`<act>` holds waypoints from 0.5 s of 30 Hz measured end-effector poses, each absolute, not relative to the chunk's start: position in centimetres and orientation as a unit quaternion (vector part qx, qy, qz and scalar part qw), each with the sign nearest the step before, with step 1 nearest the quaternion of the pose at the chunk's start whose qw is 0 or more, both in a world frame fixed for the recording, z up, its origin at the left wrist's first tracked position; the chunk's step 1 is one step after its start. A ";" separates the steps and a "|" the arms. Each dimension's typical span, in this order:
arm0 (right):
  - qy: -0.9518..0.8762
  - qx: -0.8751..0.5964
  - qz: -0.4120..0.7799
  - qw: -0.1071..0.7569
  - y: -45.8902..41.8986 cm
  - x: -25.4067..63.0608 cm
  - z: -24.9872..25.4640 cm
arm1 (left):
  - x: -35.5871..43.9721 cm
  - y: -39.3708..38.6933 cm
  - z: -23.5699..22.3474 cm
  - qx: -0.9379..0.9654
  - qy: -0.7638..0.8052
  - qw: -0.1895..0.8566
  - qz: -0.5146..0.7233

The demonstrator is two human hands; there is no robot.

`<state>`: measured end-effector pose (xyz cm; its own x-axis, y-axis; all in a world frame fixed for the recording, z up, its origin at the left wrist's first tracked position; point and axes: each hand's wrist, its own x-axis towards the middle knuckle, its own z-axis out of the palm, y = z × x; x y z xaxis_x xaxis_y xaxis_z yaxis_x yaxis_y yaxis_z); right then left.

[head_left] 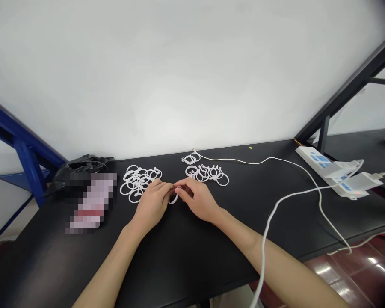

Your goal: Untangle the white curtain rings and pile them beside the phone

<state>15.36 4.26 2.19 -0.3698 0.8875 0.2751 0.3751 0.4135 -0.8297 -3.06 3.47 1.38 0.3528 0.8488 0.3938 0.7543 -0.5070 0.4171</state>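
My left hand [153, 204] and my right hand [196, 197] meet above the black table, both pinching one white curtain ring [173, 201]. Its lower curve shows between the hands, while the fingers hide its top. Beside my left hand lies a pile of white curtain rings [135, 179], some with small knobs or eyelets on them. A second, looser group of rings [208, 172] lies just beyond my right hand, with a few more rings [190, 159] behind it.
A black plastic bag [80, 164] and a blurred pinkish item [96, 196] lie at the left. On the right stands a white power strip [332, 171] with plugged-in adapters. A white cable [271, 218] crosses over my right forearm. The black table [167, 265] backs onto a white wall.
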 end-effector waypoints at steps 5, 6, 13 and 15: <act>-0.751 -0.429 0.321 0.386 4.5 15.3 2.1 | -3.0 3.2 1.4 0.797 0.507 0.107 0.311; -0.751 -0.432 0.312 0.391 4.5 15.4 2.0 | -2.9 3.1 1.5 0.795 0.510 0.113 0.310; -0.747 -0.431 0.299 0.408 4.7 15.7 2.0 | -2.5 2.6 2.3 0.815 0.496 0.119 0.274; -0.744 -0.433 0.302 0.409 4.7 15.6 2.0 | -2.5 2.6 2.3 0.820 0.489 0.119 0.272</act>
<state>15.62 4.71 1.99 -0.2905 0.8921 0.3462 0.3980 0.4417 -0.8041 -2.47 2.58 2.26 0.3743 0.8665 0.3302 0.7365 -0.4942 0.4620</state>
